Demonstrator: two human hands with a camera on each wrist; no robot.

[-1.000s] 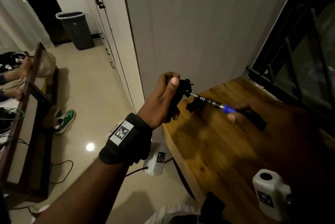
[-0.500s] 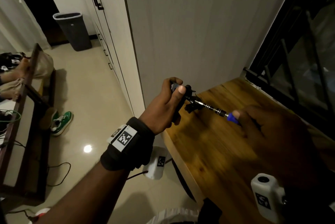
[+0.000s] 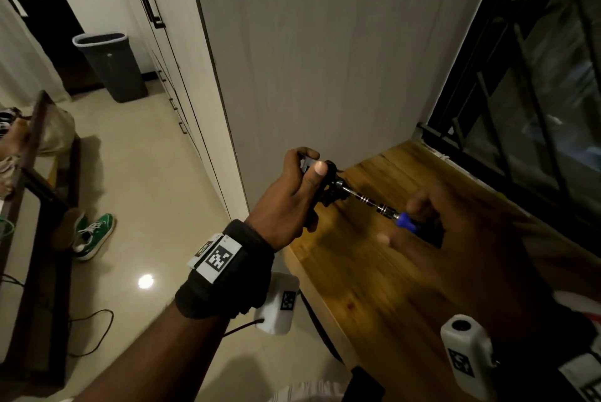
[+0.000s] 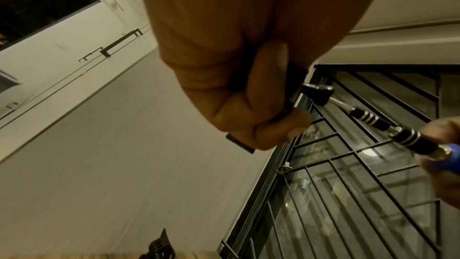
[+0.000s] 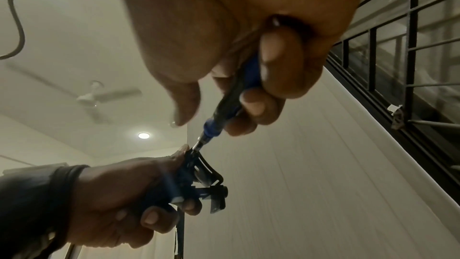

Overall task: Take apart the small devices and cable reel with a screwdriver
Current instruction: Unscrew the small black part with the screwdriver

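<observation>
Both hands lower now. Left hand point(image 3: 286, 197) grips small black device point(image 3: 327, 188) past counter point(image 3: 374, 288) edge, mid-frame; right hand point(image 3: 455, 239) fingers pinch screwdriver point(image 3: 383, 209).

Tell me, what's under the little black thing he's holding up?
Under the small black device, gripped in the left hand, lies the wooden table, with a gap of air between. The device's own underside is hidden by fingers. The screwdriver meets it sideways.
</observation>
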